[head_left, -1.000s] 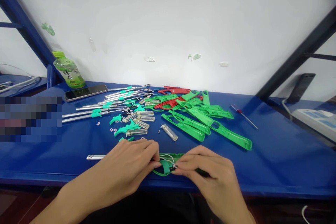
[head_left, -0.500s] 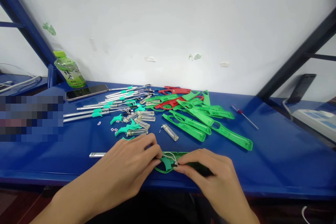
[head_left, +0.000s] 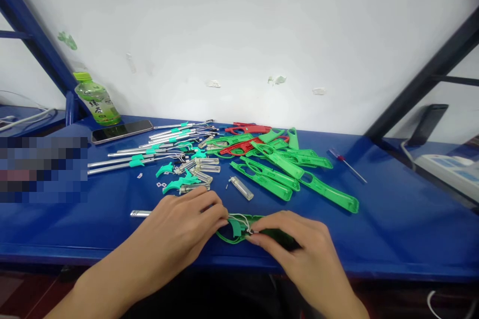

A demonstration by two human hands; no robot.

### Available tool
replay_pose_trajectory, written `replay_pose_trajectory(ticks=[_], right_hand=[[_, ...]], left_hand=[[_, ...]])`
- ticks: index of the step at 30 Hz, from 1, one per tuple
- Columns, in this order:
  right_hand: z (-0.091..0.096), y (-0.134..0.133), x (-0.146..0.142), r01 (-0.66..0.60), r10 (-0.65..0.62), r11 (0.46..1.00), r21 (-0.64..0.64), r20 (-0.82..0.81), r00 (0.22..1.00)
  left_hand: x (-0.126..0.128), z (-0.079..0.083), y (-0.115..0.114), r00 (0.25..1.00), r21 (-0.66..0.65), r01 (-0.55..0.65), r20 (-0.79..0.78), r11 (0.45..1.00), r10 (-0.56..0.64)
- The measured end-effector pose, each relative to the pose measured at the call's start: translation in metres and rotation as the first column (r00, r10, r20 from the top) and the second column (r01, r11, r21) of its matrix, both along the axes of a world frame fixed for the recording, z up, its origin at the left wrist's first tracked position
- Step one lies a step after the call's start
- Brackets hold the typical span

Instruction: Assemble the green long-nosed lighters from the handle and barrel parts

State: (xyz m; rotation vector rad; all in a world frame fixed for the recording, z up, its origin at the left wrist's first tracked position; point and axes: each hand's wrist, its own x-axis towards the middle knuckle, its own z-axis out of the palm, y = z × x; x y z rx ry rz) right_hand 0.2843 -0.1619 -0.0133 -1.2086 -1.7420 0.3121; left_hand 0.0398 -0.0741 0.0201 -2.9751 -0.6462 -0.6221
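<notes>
A green half-shell of a long-reach lighter (head_left: pixel 229 240) lies near the table's front edge. Its silver tube (head_left: pixel 141 214) sticks out to the left beneath my left hand (head_left: pixel 189 224), whose fingers are closed on the shell by the teal trigger (head_left: pixel 236 228). White wires (head_left: pixel 243 217) run over the shell toward the right. With thumb and forefinger, my right hand (head_left: pixel 299 239) pinches a small dark igniter piece (head_left: pixel 251 232) at the wire ends, inside the shell. My fingers partly hide this piece.
Beyond my hands lie several green shells (head_left: pixel 325 190), red shells (head_left: pixel 247 129), clear fuel tanks (head_left: pixel 241 188), teal triggers (head_left: pixel 175 184) and silver tubes with wires (head_left: pixel 112 166). A screwdriver (head_left: pixel 348 165) lies at right; a phone (head_left: pixel 121 131) and a bottle (head_left: pixel 97 102) stay at back left.
My left hand has shifted slightly left and up along the shell, and the teal trigger looks turned a little more upright. My right hand keeps its pinch in nearly the same spot.
</notes>
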Motion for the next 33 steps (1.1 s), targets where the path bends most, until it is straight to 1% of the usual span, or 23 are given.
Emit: replay_pose_trajectory(ticks=[5, 17, 22, 26, 33], right_hand=[[0.0008, 0.0005, 0.0008, -0.012, 0.012, 1.000, 0.001, -0.008, 1.000], [-0.0024, 0.0015, 0.0011, -0.054, 0.050, 0.996, -0.074, -0.060, 0.997], [0.0005, 0.0010, -0.0002, 0.013, -0.018, 0.997, -0.082, -0.053, 0.998], [-0.0011, 0.0028, 0.0030, 0.066, -0.067, 0.994, -0.085, -0.016, 0.998], [-0.0061, 0.0063, 0.0067, 0.049, -0.044, 0.990, -0.130, 0.039, 0.998]], left_hand=[[0.0009, -0.0011, 0.0004, 1.000, 0.016, 0.007, 0.026, 1.000, -0.007], [0.0017, -0.0010, 0.0002, 1.000, 0.032, -0.010, 0.011, 0.999, 0.010], [0.0010, 0.0000, -0.0005, 1.000, 0.048, -0.004, -0.001, 0.999, 0.004], [0.0009, -0.0019, -0.0001, 1.000, 0.055, -0.011, 0.002, 0.998, 0.011], [0.0016, -0.0006, 0.0004, 1.000, 0.059, -0.006, -0.012, 0.998, 0.007]])
